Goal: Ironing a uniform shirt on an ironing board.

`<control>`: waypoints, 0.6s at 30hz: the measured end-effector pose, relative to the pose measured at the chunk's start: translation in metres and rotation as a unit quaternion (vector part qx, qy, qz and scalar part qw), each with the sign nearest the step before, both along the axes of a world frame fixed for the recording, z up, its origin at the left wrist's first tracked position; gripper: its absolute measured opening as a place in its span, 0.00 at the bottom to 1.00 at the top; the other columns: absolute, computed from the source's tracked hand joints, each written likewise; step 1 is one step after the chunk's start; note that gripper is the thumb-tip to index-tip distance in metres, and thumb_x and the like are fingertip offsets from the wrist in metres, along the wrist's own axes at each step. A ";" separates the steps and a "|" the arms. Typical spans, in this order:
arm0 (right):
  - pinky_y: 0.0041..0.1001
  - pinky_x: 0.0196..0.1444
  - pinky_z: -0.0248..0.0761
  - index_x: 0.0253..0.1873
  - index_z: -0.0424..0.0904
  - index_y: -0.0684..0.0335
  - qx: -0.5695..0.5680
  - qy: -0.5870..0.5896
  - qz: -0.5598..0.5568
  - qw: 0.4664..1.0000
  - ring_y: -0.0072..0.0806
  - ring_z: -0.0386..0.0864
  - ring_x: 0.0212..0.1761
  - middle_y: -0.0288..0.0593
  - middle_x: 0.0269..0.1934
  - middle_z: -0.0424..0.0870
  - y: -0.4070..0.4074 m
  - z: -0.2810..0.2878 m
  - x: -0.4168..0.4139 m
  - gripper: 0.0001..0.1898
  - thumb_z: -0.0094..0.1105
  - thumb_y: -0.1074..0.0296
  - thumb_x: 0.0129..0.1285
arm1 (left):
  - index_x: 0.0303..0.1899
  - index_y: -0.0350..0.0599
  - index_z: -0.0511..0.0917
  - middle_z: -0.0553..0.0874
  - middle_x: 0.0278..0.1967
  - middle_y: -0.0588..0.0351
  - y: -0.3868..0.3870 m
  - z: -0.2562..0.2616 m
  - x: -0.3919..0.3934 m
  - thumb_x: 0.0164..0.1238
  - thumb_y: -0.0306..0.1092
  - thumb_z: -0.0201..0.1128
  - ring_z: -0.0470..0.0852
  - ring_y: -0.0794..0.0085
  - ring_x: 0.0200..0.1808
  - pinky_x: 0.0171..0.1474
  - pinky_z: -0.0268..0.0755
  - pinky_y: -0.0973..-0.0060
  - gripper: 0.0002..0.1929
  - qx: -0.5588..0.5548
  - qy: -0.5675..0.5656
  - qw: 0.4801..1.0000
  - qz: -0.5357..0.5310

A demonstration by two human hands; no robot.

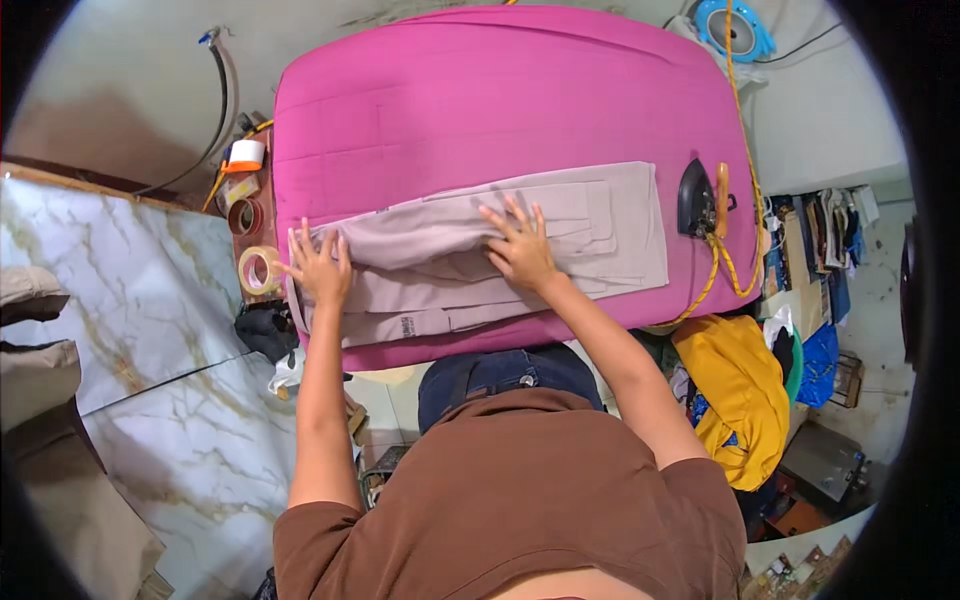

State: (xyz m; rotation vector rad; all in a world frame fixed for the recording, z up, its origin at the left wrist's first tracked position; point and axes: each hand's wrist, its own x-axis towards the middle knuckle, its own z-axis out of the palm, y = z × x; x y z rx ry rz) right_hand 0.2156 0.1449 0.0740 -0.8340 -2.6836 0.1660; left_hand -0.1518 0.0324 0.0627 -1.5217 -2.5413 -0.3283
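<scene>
A pair of light grey trousers (420,289) lies folded lengthwise on a pink cloth-covered ironing table (487,97), with its waist end at the left. Spread-fingered, my left hand (322,270) rests on the fabric near that end. My right hand (521,244) presses on the middle of the garment, beside a flap pocket, fingers apart. Loose wrinkles and a raised fold run between the two hands. To the right of the trouser hems stands a black clothes iron (696,199) with a wooden handle and a yellow cord, touched by neither hand.
Rolls of adhesive tape (260,271) and a white spool (246,154) sit on a ledge left of the table. A yellow cloth (739,397) hangs over a pile at the lower right. Hanging clothes (825,229) are at the right, and a blue fan (733,30) stands behind.
</scene>
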 end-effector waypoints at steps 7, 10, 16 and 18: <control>0.64 0.74 0.42 0.46 0.81 0.53 0.041 -0.014 0.011 0.999 0.38 0.52 0.81 0.31 0.77 0.61 0.010 -0.005 -0.018 0.15 0.69 0.55 0.56 | 0.63 0.73 0.79 0.57 0.78 0.53 -0.004 -0.010 0.004 0.75 0.53 0.51 0.45 0.46 0.80 0.69 0.27 0.23 0.19 -0.084 0.010 0.996 0.006; 0.65 0.74 0.41 0.46 0.80 0.56 0.070 -0.049 -0.024 0.996 0.36 0.51 0.81 0.32 0.77 0.61 0.009 -0.012 -0.031 0.18 0.69 0.53 0.56 | 0.63 0.73 0.78 0.57 0.78 0.53 0.002 -0.007 0.010 0.75 0.53 0.51 0.45 0.46 0.80 0.69 0.27 0.23 0.19 -0.106 0.012 0.994 0.013; 0.65 0.74 0.40 0.43 0.81 0.56 0.067 -0.049 -0.071 0.994 0.35 0.53 0.80 0.31 0.75 0.64 0.009 -0.010 -0.047 0.17 0.68 0.52 0.56 | 0.64 0.73 0.77 0.56 0.78 0.53 0.008 -0.007 0.018 0.75 0.53 0.51 0.44 0.46 0.80 0.69 0.26 0.24 0.20 -0.135 0.002 0.991 0.024; 0.65 0.75 0.39 0.42 0.83 0.54 0.079 -0.062 -0.068 0.993 0.35 0.55 0.80 0.30 0.74 0.67 0.009 -0.003 -0.047 0.15 0.68 0.52 0.56 | 0.64 0.74 0.77 0.57 0.78 0.52 0.008 -0.008 0.018 0.74 0.52 0.53 0.44 0.45 0.80 0.69 0.25 0.23 0.20 -0.124 0.004 0.992 0.019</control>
